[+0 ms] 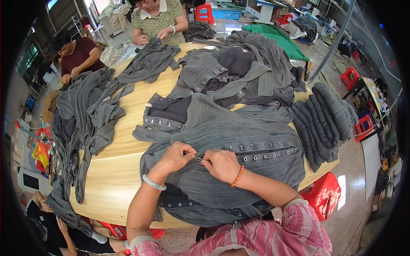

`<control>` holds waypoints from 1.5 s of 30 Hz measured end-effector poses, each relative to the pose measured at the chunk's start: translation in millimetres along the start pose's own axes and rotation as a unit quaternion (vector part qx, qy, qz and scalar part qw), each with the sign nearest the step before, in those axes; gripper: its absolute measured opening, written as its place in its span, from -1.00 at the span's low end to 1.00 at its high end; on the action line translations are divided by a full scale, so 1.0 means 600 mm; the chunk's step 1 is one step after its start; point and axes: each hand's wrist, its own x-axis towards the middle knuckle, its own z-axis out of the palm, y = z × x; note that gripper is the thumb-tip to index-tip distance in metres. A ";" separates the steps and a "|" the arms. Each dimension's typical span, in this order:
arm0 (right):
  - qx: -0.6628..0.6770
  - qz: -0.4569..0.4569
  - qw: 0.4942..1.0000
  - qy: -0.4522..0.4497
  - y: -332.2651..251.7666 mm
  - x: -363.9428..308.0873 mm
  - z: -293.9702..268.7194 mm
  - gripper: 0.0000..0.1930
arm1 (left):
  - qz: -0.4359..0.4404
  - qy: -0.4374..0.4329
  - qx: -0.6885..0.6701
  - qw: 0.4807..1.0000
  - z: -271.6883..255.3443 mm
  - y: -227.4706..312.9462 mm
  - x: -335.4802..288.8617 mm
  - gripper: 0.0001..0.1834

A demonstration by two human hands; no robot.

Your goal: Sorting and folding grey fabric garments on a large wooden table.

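Observation:
A dark grey pleated garment [230, 126] lies spread on the table in front of me. Across it run two front edges, one with small metal hooks and the other with a row of metal eyelets [267, 156]. My left hand [176, 157] is closed in a pinch on the garment's front edge, a pale bangle on its wrist. Close beside it, my right hand [223, 164] pinches the same edge between thumb and fingers, with an orange beaded bracelet on the wrist. The tiny part between the fingertips is mostly hidden.
More grey garments [252, 59] are heaped behind, and others [81, 119] hang over the table's [115, 170] left edge. Folded garments [320, 123] are stacked at the right. Two people work across the table; another sits at lower left. A red stool [325, 195] stands at the right.

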 end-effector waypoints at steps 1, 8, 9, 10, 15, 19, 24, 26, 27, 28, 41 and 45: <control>-0.016 -0.033 0.999 0.000 0.005 -0.009 -0.007 -0.82 | -0.044 -0.012 0.003 0.999 0.000 0.004 0.000 -0.82; -0.001 -0.035 0.999 0.033 0.010 -0.036 -0.046 -0.84 | 0.038 0.046 0.137 0.989 0.032 0.079 0.002 -0.79; -0.003 -0.035 0.999 0.035 0.014 -0.033 -0.045 -0.84 | 0.041 0.047 0.136 0.989 0.038 0.076 0.010 -0.79; 0.013 -0.030 0.999 0.042 0.018 -0.029 -0.041 -0.84 | 0.043 0.037 0.154 0.986 0.042 0.072 0.017 -0.79; 0.065 0.006 0.996 0.052 0.027 -0.009 -0.035 -0.82 | -0.027 -0.020 0.052 0.998 0.038 0.063 0.037 -0.82; 0.080 0.056 0.995 0.018 0.027 0.006 -0.039 -0.77 | -0.060 -0.016 -0.090 0.994 0.041 0.048 0.034 -0.85; 0.161 0.127 0.978 -0.037 0.036 0.019 -0.046 -0.74 | -0.099 -0.020 -0.136 0.985 0.038 0.044 0.036 -0.87; 0.157 0.112 0.981 -0.030 0.038 0.016 -0.043 -0.75 | -0.102 -0.028 -0.127 0.986 0.034 0.052 0.033 -0.89; 0.150 0.097 0.984 -0.020 0.039 0.015 -0.042 -0.76 | -0.103 -0.029 -0.126 0.986 0.036 0.047 0.033 -0.89; 0.151 0.098 0.984 -0.019 0.040 0.015 -0.040 -0.76 | -0.082 -0.030 -0.130 0.988 0.039 0.037 0.034 -0.89; -0.014 0.006 0.999 0.050 0.033 -0.065 -0.052 -0.82 | 0.008 0.002 0.067 0.998 0.046 0.068 0.026 -0.80; -0.003 -0.004 0.999 0.050 0.035 -0.056 -0.070 -0.85 | 0.064 0.021 0.173 0.983 0.065 0.103 0.043 -0.71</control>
